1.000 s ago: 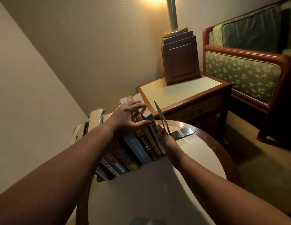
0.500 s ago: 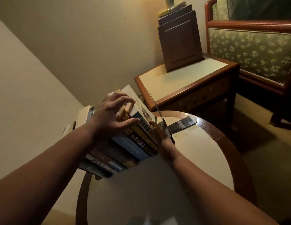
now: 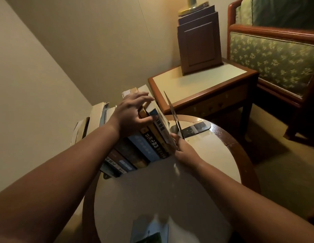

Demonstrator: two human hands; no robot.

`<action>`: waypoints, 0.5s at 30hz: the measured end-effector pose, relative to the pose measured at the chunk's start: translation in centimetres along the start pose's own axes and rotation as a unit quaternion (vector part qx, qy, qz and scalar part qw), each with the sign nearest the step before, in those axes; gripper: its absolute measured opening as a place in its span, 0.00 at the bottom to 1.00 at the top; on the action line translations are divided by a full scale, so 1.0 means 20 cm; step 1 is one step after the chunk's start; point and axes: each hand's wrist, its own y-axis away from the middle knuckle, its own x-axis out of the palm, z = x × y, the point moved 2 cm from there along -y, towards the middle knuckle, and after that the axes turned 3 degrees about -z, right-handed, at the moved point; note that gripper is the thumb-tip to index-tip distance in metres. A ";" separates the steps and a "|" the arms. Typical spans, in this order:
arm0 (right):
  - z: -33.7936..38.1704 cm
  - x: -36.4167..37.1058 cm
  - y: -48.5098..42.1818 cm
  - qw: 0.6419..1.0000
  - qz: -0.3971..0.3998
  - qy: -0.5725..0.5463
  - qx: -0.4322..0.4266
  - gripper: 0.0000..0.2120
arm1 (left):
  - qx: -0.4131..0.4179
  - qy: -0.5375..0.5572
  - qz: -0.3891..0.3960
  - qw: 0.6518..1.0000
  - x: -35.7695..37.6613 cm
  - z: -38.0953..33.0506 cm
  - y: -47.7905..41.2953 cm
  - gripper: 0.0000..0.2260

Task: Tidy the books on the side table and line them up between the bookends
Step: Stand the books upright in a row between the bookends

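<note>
View: head camera, looking down along both forearms.
Round table point(image 3: 170, 190): pale top, dark wooden rim, close to the wall.
Row of books point(image 3: 144, 148): spines blue, black, yellow and brown; standing on the far left part of the round table, leaning leftward, spines facing the camera.
Bookend point(image 3: 173, 113): thin dark metal plate, upright, just right of the last book; flat glossy foot lying on the tabletop, pointing right.
Left hand point(image 3: 133, 114): on top of the row of books; fingers spread over the upper edges, thumb on the spine side, gripping the rightmost volumes.
Right hand point(image 3: 183, 149): low against the last book, beside the bookend plate; fingers hidden, so grip cannot be told.
Near table edge: blurred blue and green flat item point(image 3: 149, 230), not identifiable.
Square side table point(image 3: 196, 79): wooden frame, pale top, behind the round table; dark wooden box-shaped lamp base point(image 3: 199, 44) standing on it.
Armchair point(image 3: 275, 57): wooden frame, green patterned upholstery, far right.
</note>
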 end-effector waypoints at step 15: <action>0.12 0.28 0.86 0.759 0.380 0.422 -0.318 0.32 | -0.006 -0.023 -0.003 1.000 -0.02 -0.04 0.03 0.28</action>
